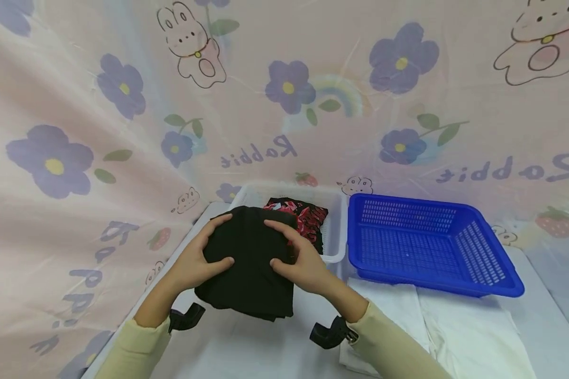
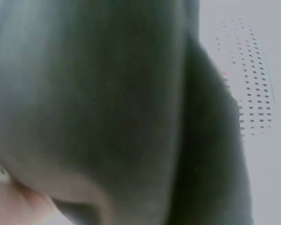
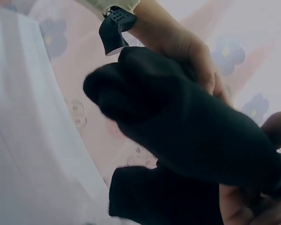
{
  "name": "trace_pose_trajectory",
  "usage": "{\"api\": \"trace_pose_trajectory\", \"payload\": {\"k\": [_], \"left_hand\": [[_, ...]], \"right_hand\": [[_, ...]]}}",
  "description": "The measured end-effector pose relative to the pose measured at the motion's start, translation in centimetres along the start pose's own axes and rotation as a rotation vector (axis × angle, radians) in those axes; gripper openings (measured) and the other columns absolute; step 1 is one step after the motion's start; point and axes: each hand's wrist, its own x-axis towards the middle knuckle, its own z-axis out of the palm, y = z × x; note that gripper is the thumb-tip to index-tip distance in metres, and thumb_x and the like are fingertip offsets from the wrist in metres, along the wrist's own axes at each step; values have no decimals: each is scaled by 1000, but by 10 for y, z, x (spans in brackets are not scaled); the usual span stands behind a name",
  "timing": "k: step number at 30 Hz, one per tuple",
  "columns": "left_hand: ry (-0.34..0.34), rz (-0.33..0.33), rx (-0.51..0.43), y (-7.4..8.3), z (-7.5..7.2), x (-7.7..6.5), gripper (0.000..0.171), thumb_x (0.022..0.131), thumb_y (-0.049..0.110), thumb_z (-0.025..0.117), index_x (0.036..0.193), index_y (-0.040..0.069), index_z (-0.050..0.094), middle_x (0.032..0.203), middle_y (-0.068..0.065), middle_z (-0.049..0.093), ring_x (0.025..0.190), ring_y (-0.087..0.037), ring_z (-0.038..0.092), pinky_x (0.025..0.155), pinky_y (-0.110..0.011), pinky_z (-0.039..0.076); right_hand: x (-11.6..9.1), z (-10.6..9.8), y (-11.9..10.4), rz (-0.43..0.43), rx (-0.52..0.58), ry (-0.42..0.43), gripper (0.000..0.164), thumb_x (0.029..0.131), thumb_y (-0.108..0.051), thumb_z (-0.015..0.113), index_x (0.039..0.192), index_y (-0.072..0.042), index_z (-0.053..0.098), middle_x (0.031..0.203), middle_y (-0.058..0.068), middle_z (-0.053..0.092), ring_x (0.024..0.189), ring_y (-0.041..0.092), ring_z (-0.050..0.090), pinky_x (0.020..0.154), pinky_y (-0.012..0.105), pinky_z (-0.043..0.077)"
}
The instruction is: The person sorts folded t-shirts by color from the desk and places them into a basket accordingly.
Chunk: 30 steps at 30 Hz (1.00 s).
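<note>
Both hands hold a folded black cloth (image 1: 251,263) over the front of the white basket. On its left side, my left hand (image 1: 201,260) grips it with the thumb on the near face. My right hand (image 1: 303,260) grips the opposite side, thumb also across the near face. The black cloth (image 2: 93,93) fills most of the left wrist view, blurred. Seen from the right wrist, the black cloth (image 3: 187,122) is a thick layered bundle, with the left hand (image 3: 187,51) behind it and right fingers (image 3: 234,206) at its lower edge.
Behind the cloth stands a white basket (image 1: 336,231) containing a red-and-black patterned cloth (image 1: 308,221). To its right is a blue perforated basket (image 1: 436,284), with folded white cloths (image 1: 474,331) lying in front. A printed curtain (image 1: 246,121) rises behind the white table (image 1: 246,347).
</note>
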Motion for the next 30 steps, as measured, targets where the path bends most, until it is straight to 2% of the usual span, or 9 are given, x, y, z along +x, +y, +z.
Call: {"api": "trace_pose_trajectory", "payload": {"k": [5, 8, 12, 16, 20, 23, 27, 30], "left_hand": [[2, 35, -38, 3, 1, 33, 80, 83, 13, 73, 149, 29, 30, 153, -8, 33, 126, -32, 46, 97, -54, 41], [-5, 49, -48, 3, 3, 56, 80, 84, 13, 72, 149, 28, 30, 154, -8, 32, 129, -33, 45, 100, -55, 39], [-2, 38, -25, 0, 6, 87, 80, 84, 14, 71, 149, 31, 29, 154, -7, 32, 130, -34, 44, 101, -57, 39], [-5, 21, -23, -6, 10, 114, 79, 84, 14, 71, 148, 35, 29, 154, -5, 32, 130, -34, 44, 101, -57, 39], [-19, 8, -37, -21, 20, 138, 79, 84, 15, 70, 148, 38, 29, 155, -2, 30, 128, -36, 44, 100, -58, 39], [-29, -7, -63, -38, 30, 151, 80, 84, 13, 70, 148, 39, 29, 156, -1, 28, 128, -37, 43, 100, -59, 39], [-35, -55, -89, -61, 45, 163, 85, 82, 8, 71, 147, 42, 29, 153, -4, 31, 126, -36, 45, 99, -57, 40], [-43, -91, -89, -73, 56, 168, 87, 80, 7, 72, 147, 42, 29, 152, -6, 33, 127, -35, 44, 101, -56, 39]], "right_hand": [[17, -23, -1, -26, -86, 40, 71, 84, 4, 61, 148, -18, 38, 141, 8, 45, 107, 27, 60, 83, 33, 55], [27, -37, 1, -21, -139, 69, 71, 84, 3, 61, 147, -19, 38, 138, 10, 46, 103, 29, 60, 82, 36, 56], [41, -56, 7, 30, -169, 90, 71, 86, 3, 59, 149, -21, 35, 138, 11, 43, 104, 32, 59, 81, 42, 56], [55, -72, 16, 92, -204, 99, 73, 88, 0, 58, 150, -25, 32, 145, 13, 35, 114, 38, 55, 87, 50, 53], [65, -85, 29, 150, -283, 120, 76, 87, -4, 59, 150, -33, 31, 151, 12, 30, 123, 41, 50, 92, 56, 49], [70, -91, 43, 196, -329, 136, 80, 85, -5, 61, 150, -38, 29, 155, 12, 26, 132, 42, 41, 95, 58, 46], [73, -95, 67, 247, -375, 153, 85, 83, -5, 62, 151, -40, 26, 156, 12, 27, 136, 41, 37, 98, 59, 44], [73, -97, 86, 279, -377, 157, 88, 82, -4, 63, 152, -38, 23, 156, 11, 28, 134, 39, 39, 100, 59, 41]]}}
